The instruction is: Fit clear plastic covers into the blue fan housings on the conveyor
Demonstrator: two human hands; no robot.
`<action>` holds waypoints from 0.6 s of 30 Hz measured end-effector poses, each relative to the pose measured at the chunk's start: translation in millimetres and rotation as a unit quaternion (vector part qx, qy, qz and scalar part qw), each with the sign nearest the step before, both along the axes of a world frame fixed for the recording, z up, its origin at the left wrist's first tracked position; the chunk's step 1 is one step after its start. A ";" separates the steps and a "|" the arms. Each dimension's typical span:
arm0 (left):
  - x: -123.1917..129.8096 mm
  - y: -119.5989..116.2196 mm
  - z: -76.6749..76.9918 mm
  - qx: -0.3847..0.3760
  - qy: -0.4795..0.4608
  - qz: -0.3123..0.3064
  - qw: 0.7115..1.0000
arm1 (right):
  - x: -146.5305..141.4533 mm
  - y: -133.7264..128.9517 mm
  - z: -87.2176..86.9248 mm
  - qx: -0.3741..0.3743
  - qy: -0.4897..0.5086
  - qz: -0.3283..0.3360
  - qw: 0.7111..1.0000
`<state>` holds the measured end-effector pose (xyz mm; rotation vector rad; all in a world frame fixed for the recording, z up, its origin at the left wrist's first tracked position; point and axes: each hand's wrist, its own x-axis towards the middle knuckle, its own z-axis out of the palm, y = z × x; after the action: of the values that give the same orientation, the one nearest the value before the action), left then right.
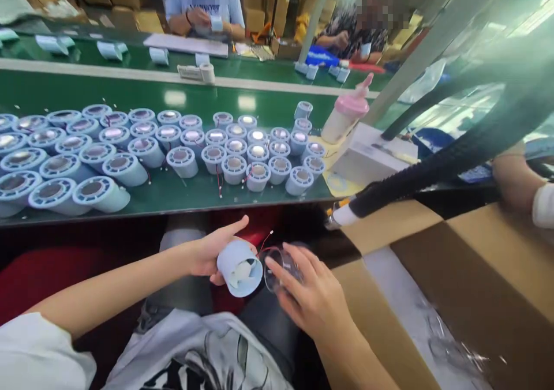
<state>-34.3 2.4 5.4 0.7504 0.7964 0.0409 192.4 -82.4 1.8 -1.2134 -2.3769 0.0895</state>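
Note:
A light blue cylindrical fan housing (234, 263) with pale blades inside rests in my left hand (212, 254); its open end faces down and right. The thumb stretches outward while the other fingers go behind the housing. Thin red wires with a small white plug rise beside it. My right hand (309, 289) grips a clear round plastic cover (274, 274) just right of the housing. Both are above my lap. Part of the cover is hidden behind my fingers, and I cannot tell whether it touches the housing.
Many similar blue housings (182, 158) stand on the green table (208, 198). A pink-capped bottle (346, 113) and white box (361, 156) stand at right. A black hose (415, 165) slants above an open carton (415, 263) with clear plastic parts (454, 344). Two people sit opposite; another person's arm (515, 176) shows at right.

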 end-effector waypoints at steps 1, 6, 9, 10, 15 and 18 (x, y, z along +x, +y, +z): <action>3.1 -4.1 -2.7 0.008 0.003 -0.020 1.000 | -14.7 4.2 -0.2 0.019 -0.029 -0.015 0.999; 4.2 -12.4 13.5 0.379 0.083 -0.123 0.913 | -24.2 16.5 -4.1 -0.065 -0.059 -0.059 0.994; 2.2 -18.3 20.9 0.557 0.148 -0.094 0.812 | -17.4 16.0 -1.1 -0.203 0.066 -0.018 0.977; 1.6 -20.6 20.5 0.578 0.158 -0.073 0.797 | -16.6 15.1 0.5 -0.247 0.111 -0.008 0.963; -3.7 -28.0 6.9 0.578 0.116 0.027 0.808 | -20.0 9.4 4.9 -0.305 0.265 -0.051 0.913; -7.5 -27.7 -1.4 0.587 0.090 0.032 0.804 | -21.2 7.7 4.6 -0.315 0.322 -0.068 0.890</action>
<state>-41.8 -25.3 4.1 1.9281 0.9457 0.5786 171.2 -74.7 6.4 -1.3358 -1.6973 1.1098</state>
